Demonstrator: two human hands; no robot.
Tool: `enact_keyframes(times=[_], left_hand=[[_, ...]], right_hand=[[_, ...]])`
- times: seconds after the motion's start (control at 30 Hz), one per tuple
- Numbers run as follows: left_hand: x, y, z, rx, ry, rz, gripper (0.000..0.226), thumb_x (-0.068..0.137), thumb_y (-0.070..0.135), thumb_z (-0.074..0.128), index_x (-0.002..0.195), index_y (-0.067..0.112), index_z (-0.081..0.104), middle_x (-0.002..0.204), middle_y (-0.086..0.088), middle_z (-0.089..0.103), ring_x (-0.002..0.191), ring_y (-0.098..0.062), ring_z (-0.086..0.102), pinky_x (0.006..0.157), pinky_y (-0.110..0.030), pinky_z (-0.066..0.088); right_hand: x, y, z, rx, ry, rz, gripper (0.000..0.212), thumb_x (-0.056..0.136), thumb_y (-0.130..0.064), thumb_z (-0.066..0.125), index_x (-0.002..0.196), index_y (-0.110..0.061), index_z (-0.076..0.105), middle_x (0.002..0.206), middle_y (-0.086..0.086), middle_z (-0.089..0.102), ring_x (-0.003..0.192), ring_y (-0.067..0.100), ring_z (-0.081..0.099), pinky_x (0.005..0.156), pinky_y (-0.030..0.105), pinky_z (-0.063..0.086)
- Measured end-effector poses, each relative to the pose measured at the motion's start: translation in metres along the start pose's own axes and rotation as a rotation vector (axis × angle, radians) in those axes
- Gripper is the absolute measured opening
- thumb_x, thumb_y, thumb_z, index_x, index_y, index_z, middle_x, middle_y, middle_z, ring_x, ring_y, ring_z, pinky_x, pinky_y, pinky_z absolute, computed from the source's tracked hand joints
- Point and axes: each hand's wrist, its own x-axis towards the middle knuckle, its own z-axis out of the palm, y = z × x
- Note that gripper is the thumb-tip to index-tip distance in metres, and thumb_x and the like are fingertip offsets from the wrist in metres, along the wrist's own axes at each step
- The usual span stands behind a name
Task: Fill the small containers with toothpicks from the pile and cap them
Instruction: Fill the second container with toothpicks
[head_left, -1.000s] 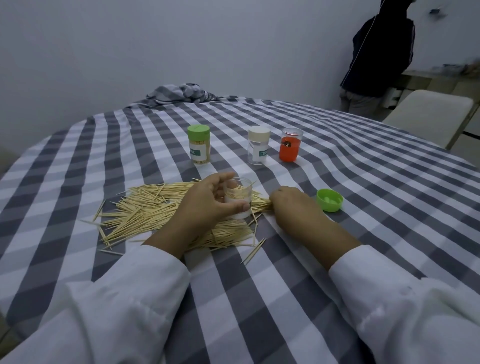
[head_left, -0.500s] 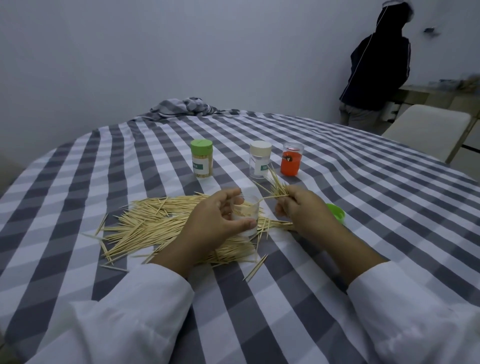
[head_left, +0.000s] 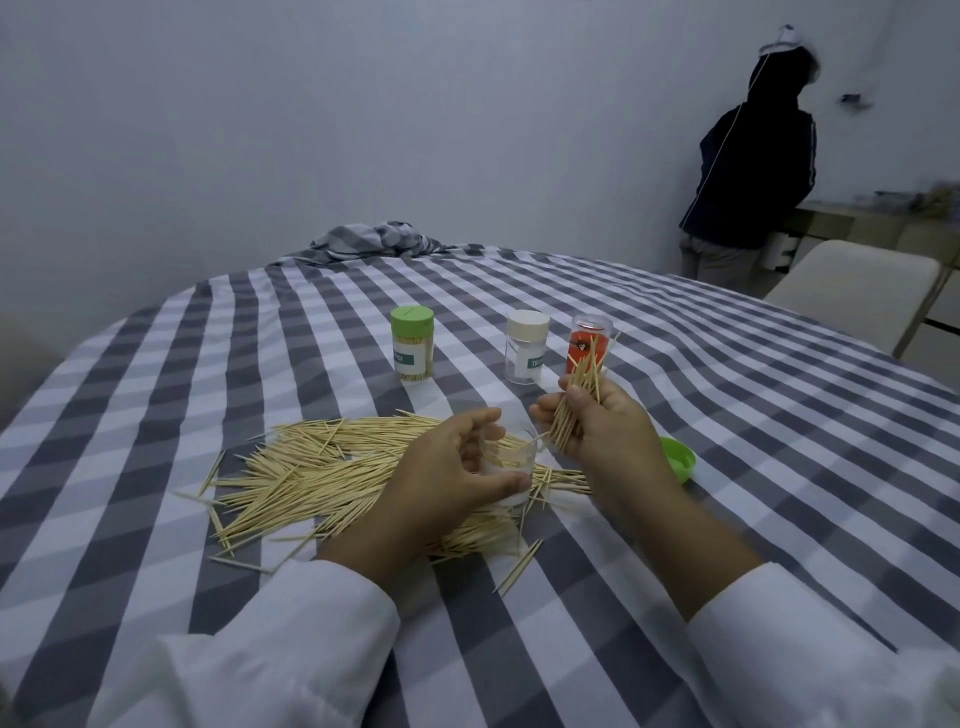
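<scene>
Wooden toothpicks (head_left: 576, 405), pinched as a near-upright bundle in the right hand (head_left: 597, 421), tilt above the clear container (head_left: 511, 460), apparently open-topped, that the left hand (head_left: 457, 467) grips.

We wore long white sleeves (head_left: 291, 639) reaching the wrists, loose and slightly creased, both hands (head_left: 452, 467) bare, no rings or watch.

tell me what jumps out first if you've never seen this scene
The pile of toothpicks spread over the checked tablecloth, left of centre. Just right of it, the right hand grips a bundle of toothpicks above the clear container that the left hand holds.
</scene>
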Motion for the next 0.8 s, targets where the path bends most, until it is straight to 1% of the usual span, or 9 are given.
enact_keyframes(times=[0.2, 0.33, 0.4, 0.47, 0.53, 0.57, 0.7, 0.77, 0.8], left_hand=[[-0.002, 0.002, 0.002, 0.013, 0.000, 0.004, 0.082, 0.066, 0.022, 0.085, 0.137, 0.023, 0.046, 0.125, 0.006, 0.061, 0.111, -0.007, 0.060, 0.095, -0.027, 0.051], [-0.002, 0.003, 0.004, 0.027, 0.004, 0.015, 0.081, 0.067, 0.024, 0.085, 0.138, 0.024, 0.045, 0.128, 0.005, 0.060, 0.112, -0.009, 0.059, 0.096, -0.029, 0.051], [-0.002, 0.004, 0.004, 0.029, 0.005, 0.019, 0.081, 0.067, 0.024, 0.085, 0.138, 0.024, 0.045, 0.128, 0.005, 0.059, 0.112, -0.008, 0.060, 0.095, -0.027, 0.051], [-0.002, 0.004, 0.004, 0.023, 0.003, 0.019, 0.082, 0.067, 0.023, 0.085, 0.139, 0.023, 0.045, 0.128, 0.005, 0.059, 0.109, -0.006, 0.060, 0.093, -0.023, 0.051], [-0.003, 0.004, 0.003, 0.026, 0.001, 0.022, 0.082, 0.068, 0.022, 0.084, 0.139, 0.022, 0.044, 0.127, 0.005, 0.059, 0.107, -0.005, 0.060, 0.090, -0.019, 0.051], [-0.003, 0.004, 0.003, 0.032, 0.003, 0.026, 0.082, 0.068, 0.023, 0.084, 0.139, 0.022, 0.045, 0.127, 0.005, 0.059, 0.106, -0.005, 0.060, 0.089, -0.019, 0.051], [-0.001, 0.002, 0.002, 0.057, 0.011, 0.042, 0.082, 0.067, 0.026, 0.085, 0.139, 0.023, 0.045, 0.126, 0.005, 0.059, 0.109, -0.004, 0.059, 0.094, -0.023, 0.051], [-0.001, 0.002, 0.002, 0.045, 0.009, 0.038, 0.082, 0.067, 0.026, 0.085, 0.139, 0.023, 0.046, 0.126, 0.006, 0.059, 0.110, -0.004, 0.059, 0.095, -0.023, 0.050], [0.000, 0.002, 0.001, 0.035, 0.007, 0.035, 0.082, 0.066, 0.025, 0.085, 0.138, 0.023, 0.046, 0.126, 0.005, 0.060, 0.110, -0.004, 0.059, 0.095, -0.025, 0.051]], right_hand=[[-0.004, -0.009, 0.008, 0.096, 0.019, -0.124, 0.018, 0.101, -0.017, 0.037, 0.102, -0.021, 0.054, 0.092, 0.007, 0.069, 0.091, 0.014, 0.069, 0.083, 0.026, 0.055], [-0.007, -0.004, 0.013, -0.041, 0.012, -0.194, 0.018, 0.101, -0.023, 0.036, 0.097, -0.029, 0.053, 0.091, 0.005, 0.071, 0.097, 0.018, 0.067, 0.096, 0.042, 0.048], [-0.007, 0.000, 0.015, -0.115, 0.003, -0.209, 0.019, 0.101, -0.026, 0.036, 0.095, -0.033, 0.052, 0.095, 0.001, 0.071, 0.102, 0.015, 0.063, 0.098, 0.041, 0.045], [-0.010, 0.003, 0.016, -0.185, -0.013, -0.194, 0.019, 0.101, -0.026, 0.036, 0.095, -0.033, 0.053, 0.102, -0.003, 0.069, 0.102, 0.008, 0.060, 0.092, 0.029, 0.047], [-0.014, 0.004, 0.017, -0.219, -0.064, -0.140, 0.018, 0.101, -0.027, 0.036, 0.105, -0.030, 0.053, 0.112, -0.006, 0.065, 0.098, 0.000, 0.058, 0.073, 0.014, 0.046], [-0.015, 0.004, 0.017, -0.250, -0.095, -0.104, 0.020, 0.101, -0.028, 0.035, 0.111, -0.027, 0.053, 0.117, -0.006, 0.062, 0.099, 0.000, 0.056, 0.068, 0.013, 0.044], [-0.016, 0.004, 0.016, -0.342, -0.137, -0.035, 0.025, 0.101, -0.030, 0.034, 0.118, -0.025, 0.052, 0.126, -0.006, 0.055, 0.111, 0.008, 0.050, 0.068, 0.014, 0.040], [-0.017, 0.003, 0.015, -0.379, -0.149, -0.027, 0.028, 0.101, -0.032, 0.033, 0.122, -0.026, 0.052, 0.127, -0.007, 0.054, 0.107, 0.004, 0.050, 0.066, 0.011, 0.038], [-0.018, 0.002, 0.014, -0.394, -0.165, -0.020, 0.031, 0.101, -0.032, 0.033, 0.125, -0.027, 0.052, 0.125, -0.009, 0.053, 0.101, -0.001, 0.050, 0.063, 0.007, 0.038]])
